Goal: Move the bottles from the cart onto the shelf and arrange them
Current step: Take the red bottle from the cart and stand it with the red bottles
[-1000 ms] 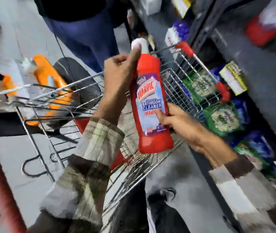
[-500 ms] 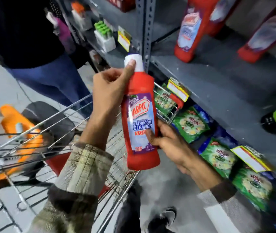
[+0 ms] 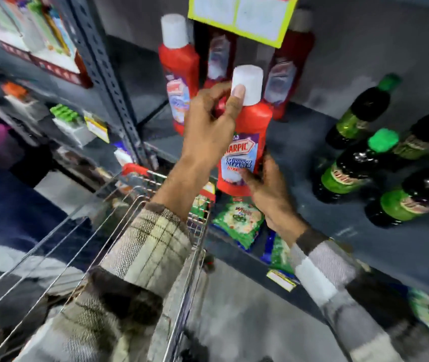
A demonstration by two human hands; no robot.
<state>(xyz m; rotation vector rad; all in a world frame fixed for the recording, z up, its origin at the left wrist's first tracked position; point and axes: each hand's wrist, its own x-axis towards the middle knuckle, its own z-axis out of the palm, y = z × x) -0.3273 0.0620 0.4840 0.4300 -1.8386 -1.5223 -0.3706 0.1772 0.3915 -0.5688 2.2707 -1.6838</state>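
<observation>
Since half a second ago, the glossy red plastic bottle (image 3: pixel 244 142) has risen from above the wire cart (image 3: pixel 119 226) to the grey shelf (image 3: pixel 297 142) edge. Left hand (image 3: pixel 208 126) grasps its neck; right hand (image 3: pixel 268 189), at 5 o'clock, its base.

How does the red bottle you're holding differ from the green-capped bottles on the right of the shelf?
The held red bottle has a white cap; the green bottles have green caps and dark necks. The red bottle is gripped by the left hand near the cap and the right hand near the base; the green bottles stand untouched on the shelf. Both kinds are upright.
</observation>
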